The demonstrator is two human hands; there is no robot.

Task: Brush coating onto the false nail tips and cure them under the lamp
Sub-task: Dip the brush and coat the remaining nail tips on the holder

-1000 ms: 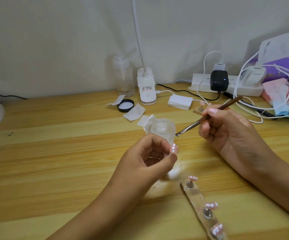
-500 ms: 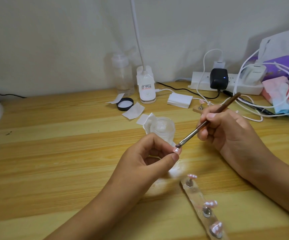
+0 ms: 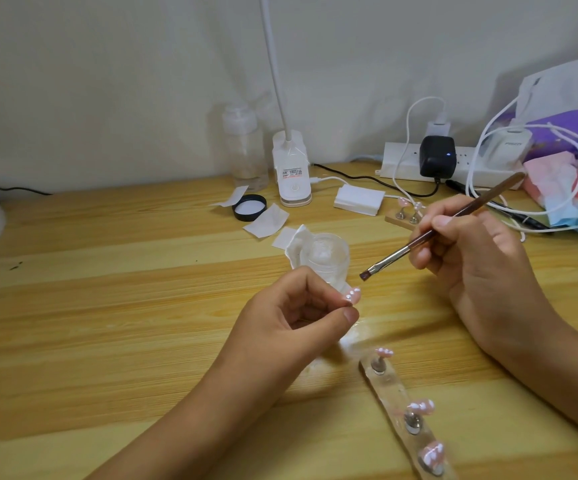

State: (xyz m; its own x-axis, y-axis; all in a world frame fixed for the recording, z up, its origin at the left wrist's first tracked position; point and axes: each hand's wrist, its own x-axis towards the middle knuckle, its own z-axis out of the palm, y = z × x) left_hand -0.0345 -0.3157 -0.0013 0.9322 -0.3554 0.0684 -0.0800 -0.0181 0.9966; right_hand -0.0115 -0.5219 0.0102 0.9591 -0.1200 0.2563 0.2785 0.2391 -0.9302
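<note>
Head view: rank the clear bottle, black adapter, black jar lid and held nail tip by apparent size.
1. clear bottle
2. black adapter and black jar lid, too alike to rank
3. held nail tip

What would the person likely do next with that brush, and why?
Probably lower the brush in the right hand until its bristles meet the nail tip pinched by the left hand: the bristles hang close to it, not touching.
</note>
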